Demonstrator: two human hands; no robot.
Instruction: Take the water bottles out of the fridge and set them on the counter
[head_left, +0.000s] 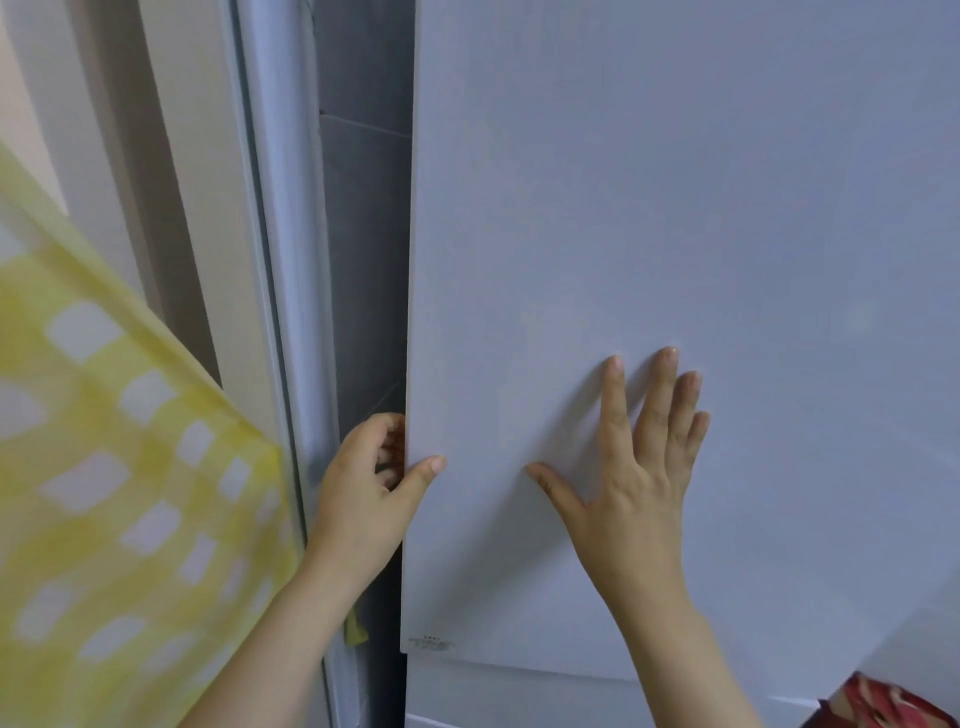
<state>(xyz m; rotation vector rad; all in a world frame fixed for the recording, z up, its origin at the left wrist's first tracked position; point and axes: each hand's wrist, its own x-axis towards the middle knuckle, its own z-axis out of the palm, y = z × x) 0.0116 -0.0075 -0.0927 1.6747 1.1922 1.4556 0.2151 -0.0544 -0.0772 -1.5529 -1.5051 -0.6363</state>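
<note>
Head view: my left hand (363, 483) grips the fridge door (675, 208) by its edge at seven o'clock, my right hand (634, 467) spread flat at five; stiff, slick panel, so the edge is likely my best hold

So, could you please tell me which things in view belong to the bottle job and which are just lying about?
Part of the job:
fridge door
left hand, gripping the door's edge
right hand, flat on the door's front
(no bottles in view)

Just lying about:
yellow checked cloth, at left
red patterned thing, bottom right
</note>
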